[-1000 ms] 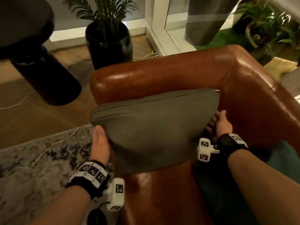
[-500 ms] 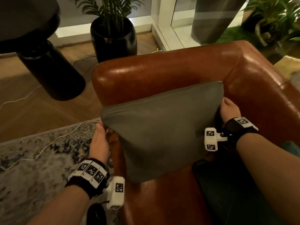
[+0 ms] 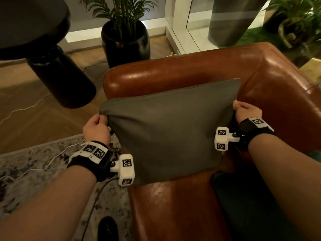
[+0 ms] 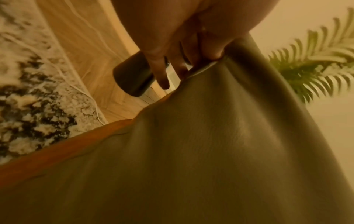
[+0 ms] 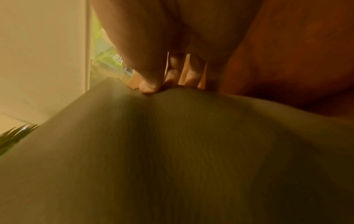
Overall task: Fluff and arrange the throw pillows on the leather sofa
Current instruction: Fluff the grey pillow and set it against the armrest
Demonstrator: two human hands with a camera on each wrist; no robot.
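Note:
A grey-green throw pillow (image 3: 170, 129) stands against the arm of the brown leather sofa (image 3: 173, 72), its lower edge on the seat. My left hand (image 3: 97, 126) pinches the pillow's upper left corner, and the fabric bunches there. In the left wrist view the left hand (image 4: 201, 50) has its thumb and fingers closed on the pillow (image 4: 191, 151) edge. My right hand (image 3: 243, 110) grips the pillow's right edge near the top. The right wrist view shows the right hand (image 5: 157, 78) with its thumb pressed on the front of the pillow (image 5: 172, 151) and fingers behind.
A dark round side table (image 3: 57, 70) and a potted palm in a black pot (image 3: 126, 42) stand on the wood floor left of the sofa. A patterned rug (image 3: 26, 171) with a white cable (image 3: 57, 157) lies below. A dark cushion (image 3: 251, 206) lies on the seat at right.
Both hands have moved up the pillow's sides. The left hand went from lying flat against the side to pinching the top corner. The right hand now grips higher on the right edge.

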